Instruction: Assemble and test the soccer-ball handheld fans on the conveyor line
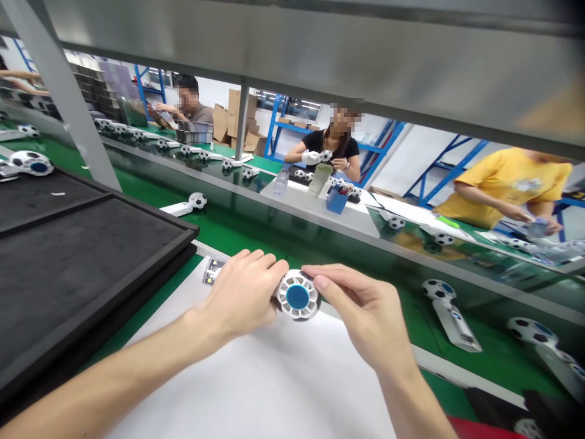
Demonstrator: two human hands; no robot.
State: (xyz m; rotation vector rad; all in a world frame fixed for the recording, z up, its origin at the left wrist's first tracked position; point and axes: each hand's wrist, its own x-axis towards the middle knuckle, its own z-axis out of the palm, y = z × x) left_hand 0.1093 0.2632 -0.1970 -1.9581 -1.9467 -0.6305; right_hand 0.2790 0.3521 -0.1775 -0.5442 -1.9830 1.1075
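Note:
A white handheld fan with a slotted round head and a blue centre is held over the white work surface. My left hand is wrapped round its body, just left of the head. The thumb and fingers of my right hand pinch the upper right rim of the head. Past my left hand, a clear-ended part with small electronic pieces sticks out; my fingers hide how it joins the fan.
Black trays are stacked at the left. Football-patterned fans lie on the green belt ahead and at the right. A metal beam crosses above. Several people sit opposite, beyond a blue box and bottles.

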